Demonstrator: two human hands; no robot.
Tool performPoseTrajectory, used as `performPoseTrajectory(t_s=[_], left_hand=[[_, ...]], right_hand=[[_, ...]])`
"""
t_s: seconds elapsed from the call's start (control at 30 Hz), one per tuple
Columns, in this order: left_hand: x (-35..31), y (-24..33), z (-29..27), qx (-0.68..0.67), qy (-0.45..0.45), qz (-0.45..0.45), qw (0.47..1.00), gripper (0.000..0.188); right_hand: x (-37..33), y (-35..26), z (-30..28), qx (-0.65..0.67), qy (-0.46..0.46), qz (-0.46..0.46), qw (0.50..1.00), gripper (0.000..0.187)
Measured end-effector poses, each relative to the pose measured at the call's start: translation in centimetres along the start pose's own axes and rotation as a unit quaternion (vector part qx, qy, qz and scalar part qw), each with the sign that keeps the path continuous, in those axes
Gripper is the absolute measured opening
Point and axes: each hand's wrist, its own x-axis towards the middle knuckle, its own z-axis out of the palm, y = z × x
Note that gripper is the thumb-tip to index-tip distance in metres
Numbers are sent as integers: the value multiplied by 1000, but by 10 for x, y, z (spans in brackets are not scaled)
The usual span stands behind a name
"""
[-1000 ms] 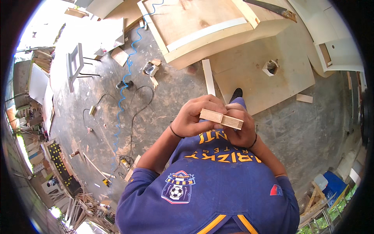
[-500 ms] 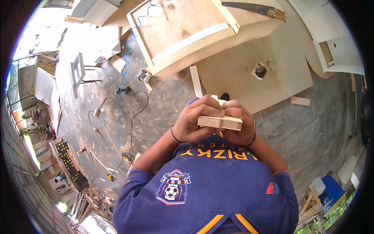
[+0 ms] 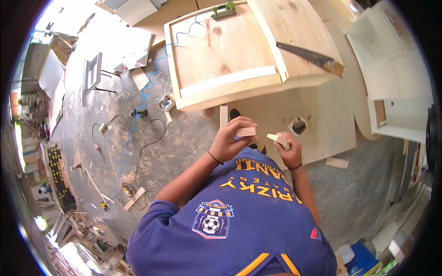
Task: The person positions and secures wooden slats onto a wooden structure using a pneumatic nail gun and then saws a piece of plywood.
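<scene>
Pointing toward the left hand point(image 3: 230, 136), the right hand's point(image 3: 291, 155) wood piece point(image 3: 279, 140) slants.

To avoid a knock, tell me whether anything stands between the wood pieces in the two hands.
Nothing visible does: an open gap separates the wood block in the left hand from the pale wood piece in the right hand.

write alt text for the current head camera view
A person's left hand grips one short wooden block and the right hand another wood piece, with a gap between them. Beyond, a handsaw lies on a large pale wooden box-like unit.
</scene>
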Motion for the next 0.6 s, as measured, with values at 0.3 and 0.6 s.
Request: performPoseTrajectory(t_s=[0.3,0.6], left_hand=[[61,-49,-72,-27,188,-44,981,21],[95,-45,-92,96,288,-74,950,20]], right_hand=[[7,235,-59,-253,27,248,935,36],[73,253,-115,-470,-262,405,739,31]])
